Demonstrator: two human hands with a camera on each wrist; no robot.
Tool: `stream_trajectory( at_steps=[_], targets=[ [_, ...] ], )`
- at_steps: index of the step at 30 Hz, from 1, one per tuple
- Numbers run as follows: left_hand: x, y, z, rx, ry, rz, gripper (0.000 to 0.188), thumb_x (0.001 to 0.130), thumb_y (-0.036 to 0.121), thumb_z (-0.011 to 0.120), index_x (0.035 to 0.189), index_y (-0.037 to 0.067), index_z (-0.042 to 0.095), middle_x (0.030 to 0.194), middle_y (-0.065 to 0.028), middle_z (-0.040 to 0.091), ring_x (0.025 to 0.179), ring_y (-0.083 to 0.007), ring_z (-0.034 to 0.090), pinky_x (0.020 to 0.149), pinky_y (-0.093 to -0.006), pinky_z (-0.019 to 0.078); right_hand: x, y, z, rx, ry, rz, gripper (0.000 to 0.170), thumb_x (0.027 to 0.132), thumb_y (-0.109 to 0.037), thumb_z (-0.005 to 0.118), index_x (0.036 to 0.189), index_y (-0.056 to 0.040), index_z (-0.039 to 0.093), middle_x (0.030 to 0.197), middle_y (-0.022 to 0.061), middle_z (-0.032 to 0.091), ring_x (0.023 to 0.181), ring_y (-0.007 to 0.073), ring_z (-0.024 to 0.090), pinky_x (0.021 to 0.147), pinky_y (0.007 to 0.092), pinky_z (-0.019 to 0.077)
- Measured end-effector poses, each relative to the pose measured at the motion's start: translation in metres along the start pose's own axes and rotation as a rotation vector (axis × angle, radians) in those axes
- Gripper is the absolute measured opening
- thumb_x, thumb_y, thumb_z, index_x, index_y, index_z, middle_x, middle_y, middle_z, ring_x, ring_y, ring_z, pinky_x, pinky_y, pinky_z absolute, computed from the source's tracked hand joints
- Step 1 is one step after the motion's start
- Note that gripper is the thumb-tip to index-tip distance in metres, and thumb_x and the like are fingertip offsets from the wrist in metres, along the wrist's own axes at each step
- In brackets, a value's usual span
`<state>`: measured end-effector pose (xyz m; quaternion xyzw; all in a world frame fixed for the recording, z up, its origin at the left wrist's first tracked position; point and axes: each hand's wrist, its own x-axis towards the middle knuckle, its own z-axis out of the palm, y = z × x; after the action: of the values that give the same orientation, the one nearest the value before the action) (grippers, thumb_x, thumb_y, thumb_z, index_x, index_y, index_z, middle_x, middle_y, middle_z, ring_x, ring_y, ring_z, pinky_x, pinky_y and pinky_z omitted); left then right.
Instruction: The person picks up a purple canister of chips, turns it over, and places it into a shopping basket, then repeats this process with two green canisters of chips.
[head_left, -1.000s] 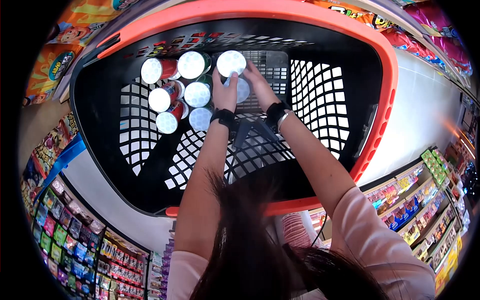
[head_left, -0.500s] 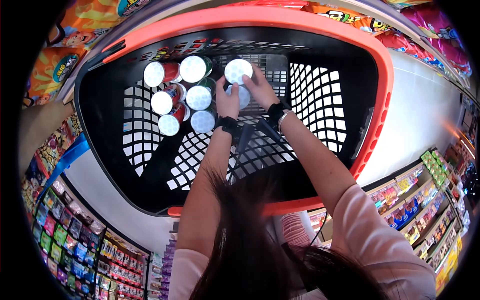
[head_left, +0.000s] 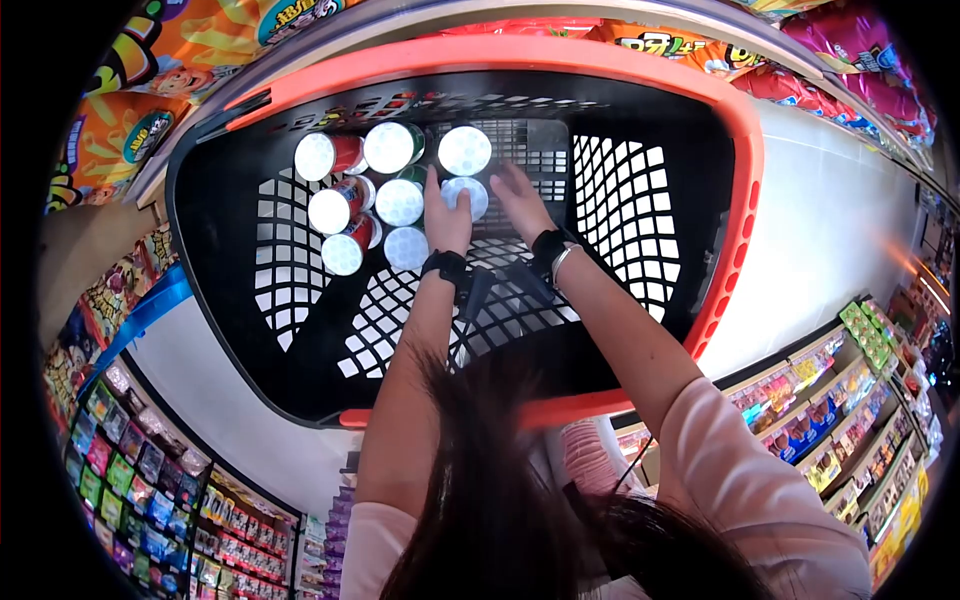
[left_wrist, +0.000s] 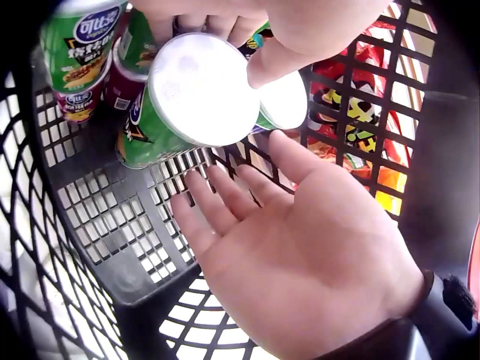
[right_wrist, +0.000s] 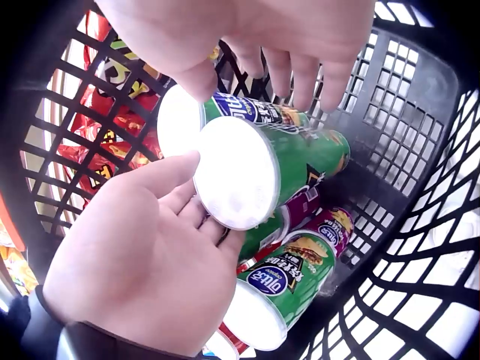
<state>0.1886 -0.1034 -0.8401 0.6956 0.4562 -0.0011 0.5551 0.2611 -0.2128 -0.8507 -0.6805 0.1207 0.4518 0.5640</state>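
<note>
In the head view my left hand (head_left: 450,222) lies at the near green potato chip can (head_left: 466,199). In the right wrist view, the thumb of that left hand (right_wrist: 142,255) touches the white lid's edge, its fingers extended along the can's side. Beyond it stands another chip can (head_left: 465,150), lid up, with neither hand around it. My right hand (head_left: 522,203) hovers to the right, apart from the cans, and shows its palm and spread fingers in the left wrist view. Left of my hands, several chip cans (head_left: 388,147) stand in rows, lids up, green and red.
A black mesh shopping basket (head_left: 690,200) with a red-orange rim surrounds the cans. Chip bags (head_left: 135,140) line a shelf past its far edge, and racks of packaged snacks (head_left: 150,480) stand at the lower left and right.
Both hands have let go of the far can, which has shifted slightly left within the basket. My right hand has drawn away from its lid. The basket sits lower in the head view.
</note>
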Motion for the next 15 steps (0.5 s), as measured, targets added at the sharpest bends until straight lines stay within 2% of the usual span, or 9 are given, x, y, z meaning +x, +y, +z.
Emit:
stream_trajectory(
  at_steps=[4, 6, 8, 9, 10, 11, 12, 13, 15],
  targets=[
    [-0.033, 0.041, -0.014, 0.134, -0.038, 0.128, 0.066, 0.084, 0.005, 0.054, 0.140, -0.005, 0.020, 0.141, -0.0265, 0.031, 0.131, -0.0360, 0.032, 0.107, -0.0361, 0.0275, -0.015, 0.009, -0.013, 0.013, 0.065, 0.090, 0.063, 0.088, -0.033, 0.059, 0.136, -0.0001, 0.034, 0.122, 0.0192, 0.054, 0.108, 0.0250, 0.055, 0.090, 0.0317, 0.0426],
    [-0.055, 0.065, -0.029, 0.166, -0.131, 0.217, 0.066, 0.085, 0.005, 0.053, 0.140, -0.006, 0.018, 0.141, -0.0271, 0.029, 0.132, -0.0364, 0.031, 0.107, -0.0362, 0.0266, -0.034, 0.005, -0.019, 0.055, 0.142, 0.106, 0.053, 0.088, -0.030, 0.059, 0.130, -0.0022, 0.042, 0.106, 0.0109, 0.061, 0.084, 0.0154, 0.057, 0.066, 0.0278, 0.0459],
    [-0.081, 0.070, -0.041, 0.174, -0.188, 0.256, 0.062, 0.086, 0.006, 0.051, 0.139, -0.005, 0.021, 0.139, -0.0275, 0.032, 0.130, -0.0377, 0.032, 0.108, -0.0369, 0.0261, -0.066, -0.016, -0.030, 0.029, 0.099, 0.162, 0.041, 0.091, -0.027, 0.054, 0.126, -0.0067, 0.045, 0.110, 0.0091, 0.056, 0.102, 0.0195, 0.054, 0.087, 0.0337, 0.0438],
    [-0.098, 0.079, -0.049, 0.150, -0.200, 0.227, 0.059, 0.086, 0.007, 0.052, 0.138, -0.005, 0.026, 0.138, -0.0267, 0.035, 0.130, -0.0365, 0.033, 0.107, -0.0366, 0.0269, -0.080, -0.011, -0.041, 0.001, 0.061, 0.147, 0.033, 0.091, -0.024, 0.053, 0.119, -0.0069, 0.050, 0.106, 0.0080, 0.058, 0.100, 0.0185, 0.055, 0.085, 0.0321, 0.0443],
    [-0.111, 0.069, -0.052, 0.106, -0.202, 0.245, 0.051, 0.087, 0.008, 0.052, 0.133, -0.005, 0.035, 0.132, -0.0239, 0.043, 0.126, -0.0335, 0.039, 0.105, -0.0363, 0.0309, -0.087, -0.009, -0.052, -0.034, 0.013, 0.104, 0.026, 0.090, -0.022, 0.053, 0.111, -0.0070, 0.054, 0.101, 0.0069, 0.059, 0.097, 0.0174, 0.056, 0.083, 0.0304, 0.0449],
    [-0.128, 0.075, -0.061, 0.088, -0.180, 0.250, 0.039, 0.088, 0.009, 0.054, 0.126, -0.001, 0.047, 0.119, -0.0164, 0.055, 0.108, -0.0231, 0.055, 0.093, -0.0310, 0.0416, -0.111, -0.026, -0.052, 0.064, 0.016, 0.137, 0.014, 0.089, -0.018, 0.052, 0.098, -0.0086, 0.056, 0.092, 0.0035, 0.060, 0.087, 0.0140, 0.057, 0.077, 0.0270, 0.0442],
    [-0.149, 0.108, -0.078, 0.043, -0.266, 0.040, 0.029, 0.089, 0.006, 0.052, 0.118, 0.002, 0.053, 0.109, -0.0120, 0.061, 0.097, -0.0190, 0.058, 0.085, -0.0282, 0.0443, -0.135, -0.044, -0.056, 0.104, -0.028, 0.147, 0.012, 0.088, -0.019, 0.052, 0.092, -0.0082, 0.055, 0.091, 0.0031, 0.059, 0.081, 0.0120, 0.054, 0.072, 0.0258, 0.0429],
    [-0.167, 0.104, -0.082, -0.082, -0.248, 0.054, 0.019, 0.090, 0.006, 0.051, 0.107, 0.002, 0.056, 0.098, -0.0086, 0.062, 0.087, -0.0163, 0.059, 0.079, -0.0269, 0.0453, -0.181, -0.098, -0.051, 0.005, -0.033, 0.200, 0.012, 0.088, -0.019, 0.052, 0.088, -0.0080, 0.056, 0.090, 0.0034, 0.059, 0.078, 0.0116, 0.053, 0.069, 0.0262, 0.0424],
    [-0.195, 0.100, -0.099, -0.152, -0.323, 0.087, 0.007, 0.091, 0.009, 0.053, 0.094, 0.004, 0.057, 0.084, -0.0020, 0.059, 0.077, -0.0134, 0.056, 0.074, -0.0257, 0.0454, -0.230, -0.126, -0.065, 0.071, -0.081, 0.134, 0.025, 0.093, -0.026, 0.046, 0.088, -0.0040, 0.056, 0.091, 0.0087, 0.062, 0.079, 0.0158, 0.057, 0.071, 0.0292, 0.0455]
  ],
)
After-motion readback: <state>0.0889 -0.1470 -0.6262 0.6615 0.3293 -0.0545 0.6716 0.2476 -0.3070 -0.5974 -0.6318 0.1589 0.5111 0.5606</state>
